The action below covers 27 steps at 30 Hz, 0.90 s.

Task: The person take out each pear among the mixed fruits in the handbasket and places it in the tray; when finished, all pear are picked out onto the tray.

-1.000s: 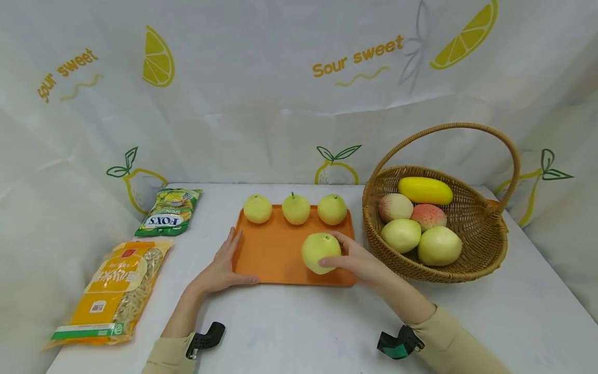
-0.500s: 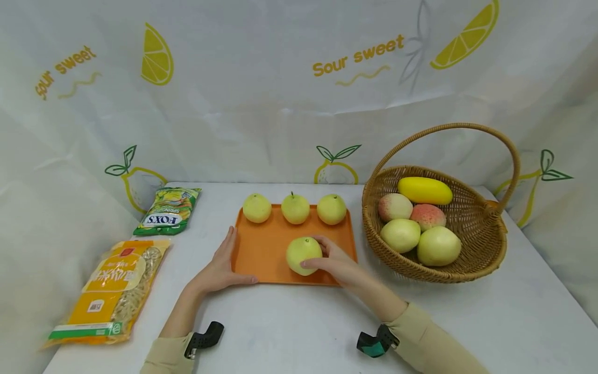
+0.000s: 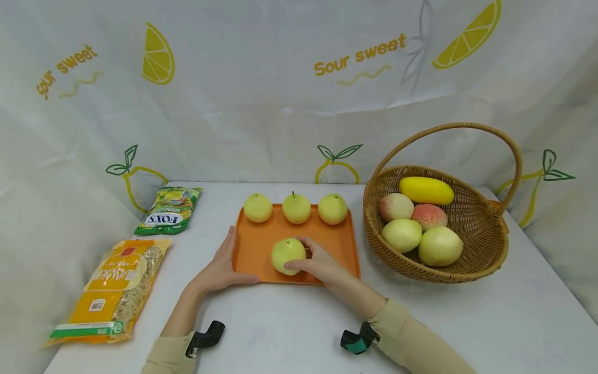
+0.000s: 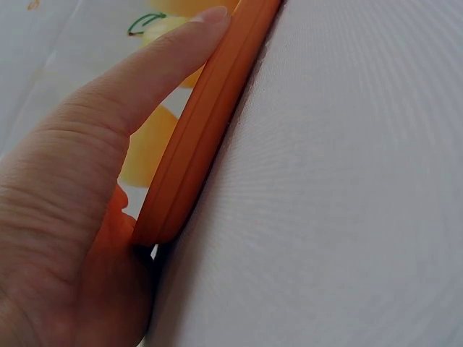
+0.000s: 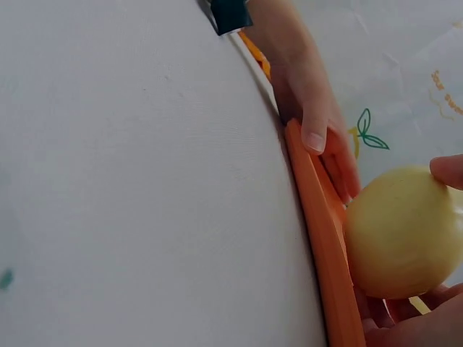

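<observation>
My right hand (image 3: 324, 267) grips a round, pale yellow-green pear (image 3: 284, 255) low over the front middle of an orange tray (image 3: 252, 241). In the right wrist view the held pear (image 5: 401, 235) appears close to the tray's rim (image 5: 325, 246), with fingers on either side. My left hand (image 3: 220, 271) spans the tray's front left corner, fingers straight along the left side and thumb along the front edge. The left wrist view shows that thumb (image 4: 123, 94) lying on the rim. Along the back of the tray stand three similar pears (image 3: 296, 209) in a row.
At the right, a wicker basket (image 3: 481, 234) with a tall handle holds two peaches (image 3: 396, 207), two pears (image 3: 440, 246) and a long yellow fruit (image 3: 426, 190). On the left lie a green candy bag (image 3: 169, 210) and an orange-yellow food bag (image 3: 109, 291). A printed curtain (image 3: 243, 104) hangs behind.
My right hand has carried the pear leftward, from the tray's right part to its front middle. My left hand has stayed at the tray's corner.
</observation>
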Tool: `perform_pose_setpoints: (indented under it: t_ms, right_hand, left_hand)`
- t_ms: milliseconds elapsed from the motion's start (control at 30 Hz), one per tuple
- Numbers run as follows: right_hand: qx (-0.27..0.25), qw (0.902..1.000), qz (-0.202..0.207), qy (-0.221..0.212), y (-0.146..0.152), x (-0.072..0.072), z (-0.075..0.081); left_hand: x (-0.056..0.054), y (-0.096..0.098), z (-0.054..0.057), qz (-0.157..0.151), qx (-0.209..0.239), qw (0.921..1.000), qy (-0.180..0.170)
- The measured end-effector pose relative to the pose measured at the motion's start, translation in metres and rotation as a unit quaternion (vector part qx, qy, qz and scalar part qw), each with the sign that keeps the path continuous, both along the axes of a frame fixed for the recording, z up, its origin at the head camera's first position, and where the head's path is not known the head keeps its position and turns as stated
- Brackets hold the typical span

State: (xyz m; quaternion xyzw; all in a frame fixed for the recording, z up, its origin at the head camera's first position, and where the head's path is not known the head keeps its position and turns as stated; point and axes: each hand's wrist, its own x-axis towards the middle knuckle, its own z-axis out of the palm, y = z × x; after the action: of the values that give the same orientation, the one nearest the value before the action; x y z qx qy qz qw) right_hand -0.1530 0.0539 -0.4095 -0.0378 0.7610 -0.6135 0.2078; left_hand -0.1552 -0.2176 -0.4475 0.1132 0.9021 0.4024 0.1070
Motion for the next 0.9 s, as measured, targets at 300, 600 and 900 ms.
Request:
perform_pose_setpoints:
  t_ms: [300,600,900]
  right_hand:
    - [0.023,0.9994,0.01,0.025,-0.019,-0.004,0.001]
    - [0.025,0.9993,0.005,0.027,-0.038,-0.007,0.003]
    - [0.019,0.9986,0.008,0.048,-0.056,-0.012,0.002]
  left_hand:
    - [-0.001,0.0,-0.001,0.002,0.001,1.0,-0.005]
    - [-0.001,-0.002,0.0,-0.003,0.006,1.0,0.005]
    - [-0.001,-0.002,-0.001,-0.002,0.031,0.9995,0.001]
